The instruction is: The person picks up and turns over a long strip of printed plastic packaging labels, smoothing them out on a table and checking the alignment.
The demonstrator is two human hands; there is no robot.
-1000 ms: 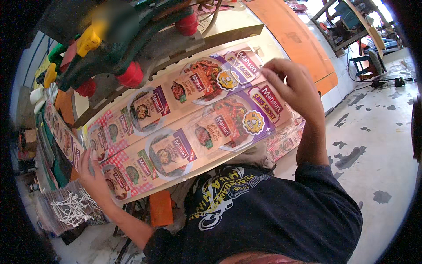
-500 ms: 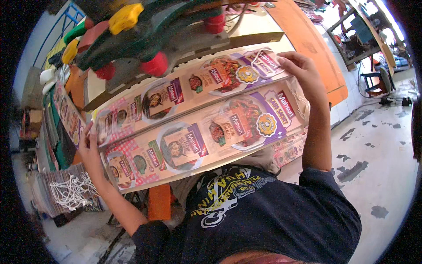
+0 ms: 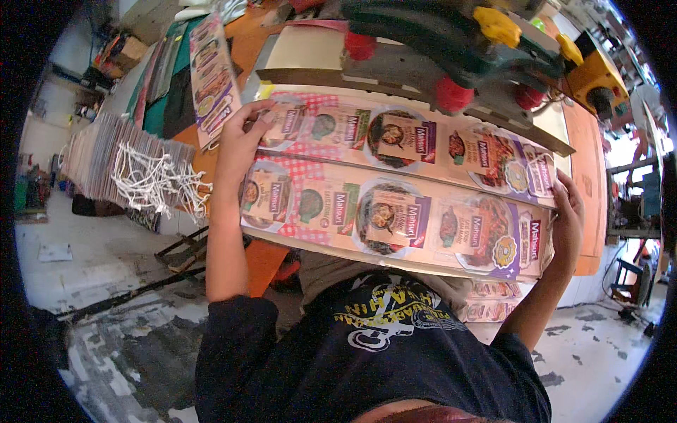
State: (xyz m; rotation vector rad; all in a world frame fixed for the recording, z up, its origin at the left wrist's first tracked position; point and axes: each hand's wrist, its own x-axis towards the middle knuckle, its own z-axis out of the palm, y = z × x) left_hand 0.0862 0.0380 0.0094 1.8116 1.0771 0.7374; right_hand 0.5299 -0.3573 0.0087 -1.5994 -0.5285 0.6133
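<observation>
The 2 printed strips lie side by side in front of the person's dark shirt (image 3: 296, 359), long axes running L to R w/ a slight dip toward the R end; the key relation is that 1 hand sits at each end, so neither is clearly nearer overall. Left hand (image 3: 244, 132) is at the L end of the upper strip (image 3: 361, 137), fingers bent & fingertips touching its corner; can't tell if that grip is pinched tight. Right hand (image 3: 570, 208) is at the R end, about where upper & lower strip (image 3: 384, 215) meet, fingers curled along the edge; can't tell if that grip is closed on 1 strip, both, or just resting. From the L grip the upper strip goes off to the R; from the R grip, to the L. Both look flat, glossy & same-printed: peach bkgd, red check near L, food pics & small packs mid, purple band near R. A machine w/ red knobs (image 3: 455, 95) & a metal bar (image 3: 303, 76) stands just beyond the upper strip. Orange table (image 3: 591, 176) shows at far R.
</observation>
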